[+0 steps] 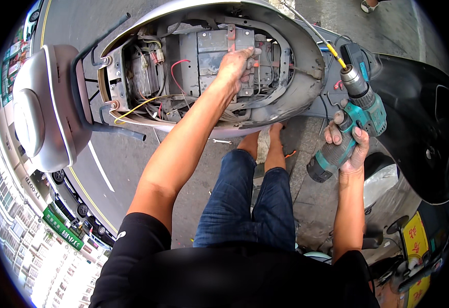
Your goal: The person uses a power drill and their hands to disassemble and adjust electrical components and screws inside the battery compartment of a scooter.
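Note:
An electric scooter's body (306,51) lies before me with its inner bay uncovered, showing dark rectangular batteries (211,61) and loose wires. My left hand (237,66) reaches down onto the batteries, its fingers curled at their right part beside a red strap (231,36). What those fingers hold, if anything, is hidden. To the right, my right hand (351,146) is wrapped round the handle of a teal and black cordless drill (373,110). A long shaft with a yellow sleeve (332,50) sticks out of its chuck, pointing up and left, outside the bay.
A silver top box (44,108) sits behind a black rack (83,77) at the left. Bundled wires (147,66) and a yellow wire (137,109) fill the bay's left end. A wrench (222,141) lies on the ground. A large black seat-like piece (414,97) is at the right.

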Available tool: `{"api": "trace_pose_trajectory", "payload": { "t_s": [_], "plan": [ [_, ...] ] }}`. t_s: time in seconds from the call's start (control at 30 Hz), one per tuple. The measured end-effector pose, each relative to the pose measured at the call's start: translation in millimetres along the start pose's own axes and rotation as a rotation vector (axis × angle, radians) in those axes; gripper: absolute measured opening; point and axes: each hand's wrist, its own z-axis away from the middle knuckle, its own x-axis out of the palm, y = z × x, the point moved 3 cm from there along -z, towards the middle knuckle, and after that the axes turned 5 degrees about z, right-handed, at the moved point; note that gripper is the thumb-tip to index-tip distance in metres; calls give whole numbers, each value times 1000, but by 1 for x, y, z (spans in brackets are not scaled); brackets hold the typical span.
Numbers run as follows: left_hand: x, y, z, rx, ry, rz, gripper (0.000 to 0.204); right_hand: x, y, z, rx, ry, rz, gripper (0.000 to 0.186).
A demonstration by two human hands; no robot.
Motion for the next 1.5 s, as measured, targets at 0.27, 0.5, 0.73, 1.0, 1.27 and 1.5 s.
{"api": "trace_pose_trajectory", "payload": {
  "t_s": [0.27, 0.5, 0.73, 1.0, 1.27, 1.5],
  "plan": [
    [34, -74, -50, -97, 144, -1198, 49, -1, -16, -7, -58, -11, 76, 66],
    [37, -89, -60, -36, 43, -1060, 51, -6, -6, 1, 4, 79, 109, 61],
    [-9, -41, -17, 14, 41, -382, 31, -21, -16, 8, 79, 113, 314, 57],
    [-42, 12, 26, 560, 207, -1193, 25, -35, -19, 4, 283, 93, 609, 47],
    [-48, 2, 52, -160, -90, -578, 21, -16, -17, -8, 380, 19, 785, 44],
    [-54, -8, 47, -176, -215, -517, 20, 14, -6, -10, 387, 76, 816, 46]
  ]
}}
